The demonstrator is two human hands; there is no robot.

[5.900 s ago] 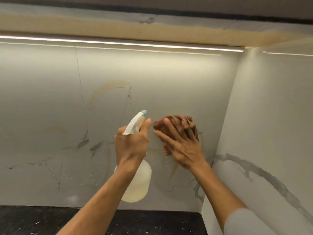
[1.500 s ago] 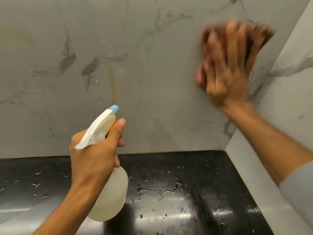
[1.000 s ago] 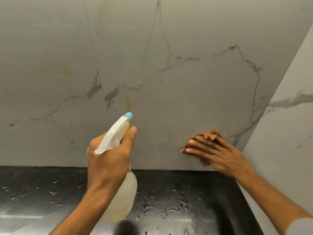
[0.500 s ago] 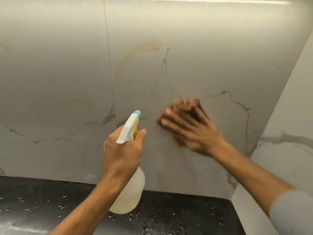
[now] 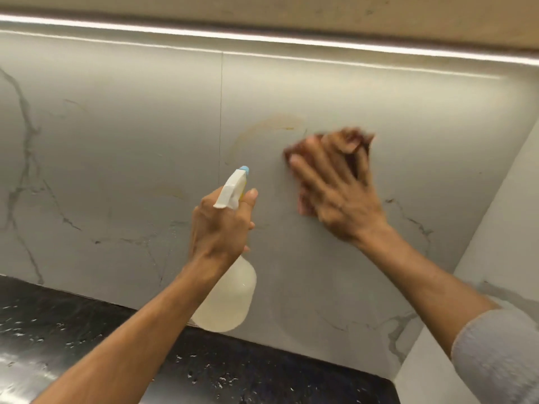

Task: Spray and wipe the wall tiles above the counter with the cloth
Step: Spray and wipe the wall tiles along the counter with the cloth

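Note:
My right hand (image 5: pixel 335 188) presses a crumpled brown cloth (image 5: pixel 354 144) flat against the grey marbled wall tiles (image 5: pixel 131 147), fingers spread over it; the hand is blurred by motion. A curved brownish stain (image 5: pixel 268 123) shows on the tile just left of and above the cloth. My left hand (image 5: pixel 218 228) grips the neck of a white spray bottle (image 5: pixel 224 298) with a blue nozzle tip, held in front of the wall a little left of the cloth, above the counter.
A wet black counter (image 5: pixel 87 330) runs along the bottom, speckled with droplets. A side wall (image 5: pixel 495 228) closes the corner on the right. A light strip (image 5: pixel 262 35) glows under the cabinet overhead. A vertical tile joint (image 5: pixel 220 112) lies left of the bottle.
My right hand with the cloth has moved up and to the right on the wall, after sweeping low near the counter a second ago. The spray bottle stays gripped in my left hand.

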